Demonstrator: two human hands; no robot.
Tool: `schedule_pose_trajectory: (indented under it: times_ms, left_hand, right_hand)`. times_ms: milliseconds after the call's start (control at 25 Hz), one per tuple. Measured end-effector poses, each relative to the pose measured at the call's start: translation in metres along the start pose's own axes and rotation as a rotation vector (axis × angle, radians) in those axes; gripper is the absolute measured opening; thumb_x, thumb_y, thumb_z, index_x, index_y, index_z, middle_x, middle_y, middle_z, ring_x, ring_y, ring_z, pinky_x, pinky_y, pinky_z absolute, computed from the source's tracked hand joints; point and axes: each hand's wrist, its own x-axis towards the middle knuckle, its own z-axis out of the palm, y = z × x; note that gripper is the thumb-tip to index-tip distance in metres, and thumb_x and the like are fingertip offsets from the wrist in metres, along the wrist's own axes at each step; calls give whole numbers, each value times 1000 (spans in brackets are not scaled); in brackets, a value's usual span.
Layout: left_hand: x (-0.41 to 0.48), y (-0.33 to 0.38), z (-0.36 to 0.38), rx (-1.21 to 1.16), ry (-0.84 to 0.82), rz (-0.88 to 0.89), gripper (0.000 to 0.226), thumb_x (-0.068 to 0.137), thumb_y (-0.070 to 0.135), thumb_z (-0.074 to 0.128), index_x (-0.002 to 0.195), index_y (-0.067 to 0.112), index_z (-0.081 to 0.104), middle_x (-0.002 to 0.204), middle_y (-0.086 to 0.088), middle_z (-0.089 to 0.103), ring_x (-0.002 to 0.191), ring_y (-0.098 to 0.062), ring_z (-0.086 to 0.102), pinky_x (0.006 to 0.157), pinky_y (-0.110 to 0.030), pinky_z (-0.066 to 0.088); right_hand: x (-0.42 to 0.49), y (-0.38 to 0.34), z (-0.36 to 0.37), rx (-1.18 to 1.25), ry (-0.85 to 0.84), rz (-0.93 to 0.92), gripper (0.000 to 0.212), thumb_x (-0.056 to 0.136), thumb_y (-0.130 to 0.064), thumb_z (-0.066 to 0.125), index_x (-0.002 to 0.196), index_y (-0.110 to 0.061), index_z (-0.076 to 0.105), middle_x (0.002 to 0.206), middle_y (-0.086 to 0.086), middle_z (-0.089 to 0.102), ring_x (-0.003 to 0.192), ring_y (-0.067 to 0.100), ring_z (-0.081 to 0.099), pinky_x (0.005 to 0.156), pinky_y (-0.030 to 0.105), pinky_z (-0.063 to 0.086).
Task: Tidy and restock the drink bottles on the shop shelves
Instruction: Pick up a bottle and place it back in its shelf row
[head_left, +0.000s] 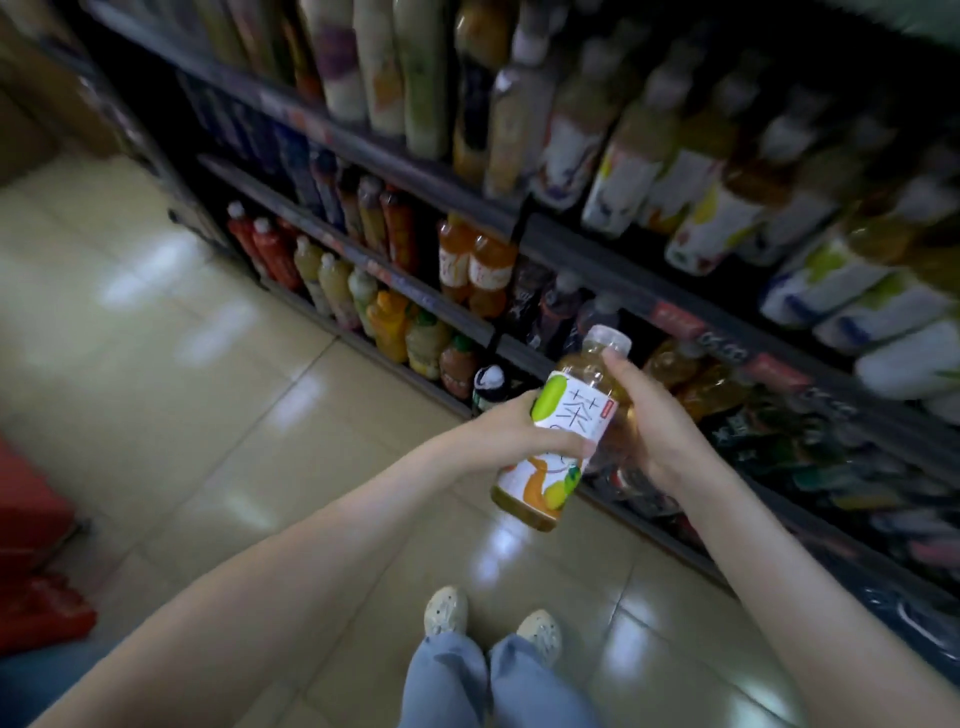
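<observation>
My left hand (524, 431) and right hand (652, 415) grip the bottle (569, 410); I should face its label outward before standing it on the shelf (623, 280) beyond.

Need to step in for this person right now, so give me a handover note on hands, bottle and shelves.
Left hand grips the tea bottle round its label.
Right hand holds its upper part, just below the cap.
Bottle: tilted, cap towards the shelves, held in the air over the floor.
Done: the shelves carry many bottles; blur hides how tidy they are.
Left: this bottle is not yet on a shelf; set it in.
</observation>
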Motion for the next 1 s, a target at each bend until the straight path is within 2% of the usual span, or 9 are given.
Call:
schedule_pose_trajectory:
  times_ms: [80, 200, 320, 520, 600, 720, 800, 880, 1000]
  left_hand:
    - [-7, 26, 20, 29, -16, 6, 42, 74, 29, 76, 112, 22, 60, 105, -3, 72, 95, -22, 69, 91, -40, 53]
    - [-7, 60, 50, 72, -83, 40, 43, 78, 33, 70, 117, 19, 58, 109, -7, 70, 100, -25, 67, 91, -38, 53]
    - [4, 82, 80, 35, -65, 54, 59, 75, 49, 70, 123, 18, 56, 113, -8, 69, 104, -27, 66, 97, -46, 49]
    - [26, 119, 114, 136, -15, 124, 74, 69, 63, 71, 128, 25, 50, 113, 0, 69, 100, -19, 68, 94, -45, 51]
    - [32, 129, 117, 275, 18, 165, 58, 72, 59, 72, 119, 31, 52, 109, 4, 68, 95, -14, 68, 88, -39, 55]
    - [43, 140, 113, 377, 35, 240, 40, 77, 47, 73, 109, 30, 56, 99, 7, 69, 87, -11, 69, 81, -34, 57]
    - [49, 145, 105, 417, 26, 272, 41, 78, 45, 74, 111, 30, 55, 100, 6, 70, 88, -11, 69, 83, -35, 56]
    - [55, 149, 90, 485, 6, 280, 46, 78, 45, 73, 116, 29, 53, 105, 5, 68, 92, -12, 67, 86, -37, 55]
    - [62, 152, 57, 591, -46, 273, 54, 78, 48, 73, 123, 31, 50, 111, 12, 65, 96, -5, 65, 87, -33, 54]
  right_hand:
    - [-24, -11, -19, -44, -28, -83, 36, 89, -42, 60, 114, -16, 59, 104, 8, 71, 94, 26, 67, 77, 38, 54]
    - [-56, -22, -49, -46, -16, -160, 39, 83, -30, 70, 117, -22, 53, 105, 6, 71, 91, 23, 70, 78, 37, 57]
    - [-74, -38, -83, -10, 19, -228, 39, 83, -32, 71, 117, -23, 56, 104, 4, 72, 88, 19, 71, 70, 30, 56]
    - [-87, -62, -129, 18, 65, -324, 45, 78, -40, 72, 118, -22, 58, 103, 3, 72, 91, 20, 71, 76, 36, 56]
    - [-88, -67, -141, -8, 154, -391, 52, 70, -48, 73, 114, -20, 62, 102, 1, 72, 94, 18, 69, 84, 35, 54]
    - [-85, -71, -151, -76, 278, -495, 34, 78, -42, 70, 106, -27, 61, 103, -8, 67, 96, 8, 64, 80, 24, 50]
    - [-79, -74, -150, -135, 307, -534, 29, 79, -42, 68, 105, -34, 58, 103, -15, 64, 96, 0, 60, 74, 17, 45]
    - [-68, -79, -145, -153, 318, -515, 30, 77, -49, 66, 103, -40, 55, 104, -16, 63, 97, 1, 59, 73, 17, 43]
    - [-47, -93, -133, -231, 336, -486, 36, 73, -55, 67, 102, -35, 59, 100, -13, 67, 92, 4, 63, 72, 20, 46]
